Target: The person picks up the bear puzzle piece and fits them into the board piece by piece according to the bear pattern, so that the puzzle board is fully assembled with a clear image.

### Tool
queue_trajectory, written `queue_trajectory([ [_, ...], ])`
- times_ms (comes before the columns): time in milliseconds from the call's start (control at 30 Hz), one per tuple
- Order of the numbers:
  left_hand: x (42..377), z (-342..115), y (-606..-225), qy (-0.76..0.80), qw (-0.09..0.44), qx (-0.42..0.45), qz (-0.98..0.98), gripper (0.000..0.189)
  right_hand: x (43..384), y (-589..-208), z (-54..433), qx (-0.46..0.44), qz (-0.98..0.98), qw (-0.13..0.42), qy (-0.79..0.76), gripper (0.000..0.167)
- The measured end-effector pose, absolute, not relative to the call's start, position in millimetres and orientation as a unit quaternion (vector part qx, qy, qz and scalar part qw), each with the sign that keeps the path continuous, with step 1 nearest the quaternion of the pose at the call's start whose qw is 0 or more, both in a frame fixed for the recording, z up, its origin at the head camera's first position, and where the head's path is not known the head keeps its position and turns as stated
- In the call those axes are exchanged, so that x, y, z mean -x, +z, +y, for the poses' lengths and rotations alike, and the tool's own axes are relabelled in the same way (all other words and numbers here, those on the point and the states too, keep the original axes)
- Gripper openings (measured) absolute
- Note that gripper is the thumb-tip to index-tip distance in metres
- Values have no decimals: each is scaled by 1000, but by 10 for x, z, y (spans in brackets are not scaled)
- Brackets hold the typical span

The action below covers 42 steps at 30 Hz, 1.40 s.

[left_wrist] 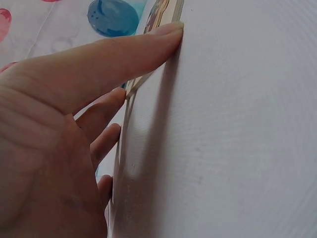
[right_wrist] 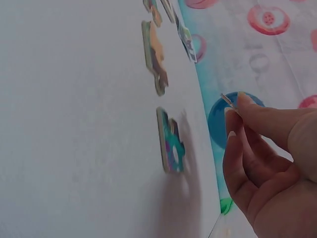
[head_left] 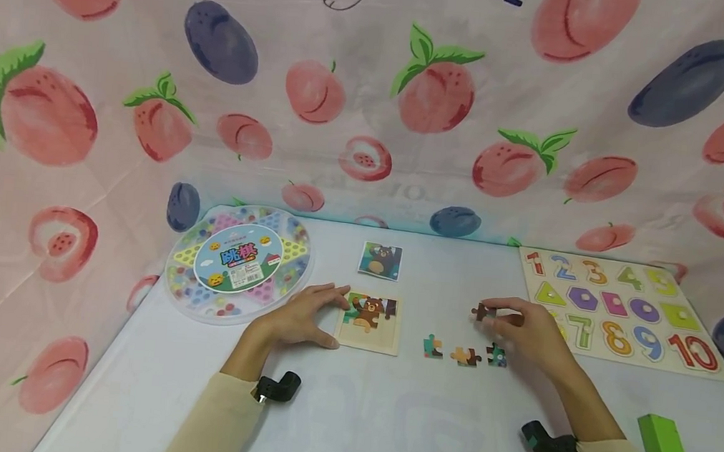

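A square wooden puzzle board (head_left: 368,338) lies on the table, its upper part filled with pieces showing a brown bear. My left hand (head_left: 307,314) rests at its left side, thumb by the lower left corner and the other fingers spread toward the upper one; the left wrist view shows the thumb (left_wrist: 148,49) against the board's edge. To the right, my right hand (head_left: 530,330) pinches a small dark brown puzzle piece (head_left: 482,312) between thumb and fingertips, raised over the table. Loose on the tabletop below are a green piece (head_left: 432,347), an orange-brown piece (head_left: 467,357) and a teal piece (right_wrist: 171,144).
A bear picture card (head_left: 380,261) lies behind the board. On the left is a round board-game box (head_left: 238,265). A wooden number-and-shape board (head_left: 626,310) lies at the right, with a green block (head_left: 664,444) nearer the front. A fruit-print cloth (head_left: 372,112) hangs behind.
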State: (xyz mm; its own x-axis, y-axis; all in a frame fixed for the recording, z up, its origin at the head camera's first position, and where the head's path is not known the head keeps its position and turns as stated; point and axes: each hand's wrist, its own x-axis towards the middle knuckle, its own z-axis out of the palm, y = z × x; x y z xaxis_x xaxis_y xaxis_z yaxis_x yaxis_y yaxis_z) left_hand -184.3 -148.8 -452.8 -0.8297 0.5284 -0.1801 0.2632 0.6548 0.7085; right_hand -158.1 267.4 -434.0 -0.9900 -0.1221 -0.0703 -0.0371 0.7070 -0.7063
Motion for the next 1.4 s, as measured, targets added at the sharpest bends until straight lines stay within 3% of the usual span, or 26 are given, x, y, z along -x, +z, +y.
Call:
queue_trajectory([
  [467,1848,-1474,-4518,361,194,-212,887,57,1670,-4302,2366,94,904,31,-416,38],
  [1100,1851,-1481,-4544,352,196,-212,890,57,1699,-4363,1736,109,883,74,-451,32],
  [1400,1857,-1486,-4556,352,188,-221,890,57,1671,-4500,1488,137,889,58,-433,18],
])
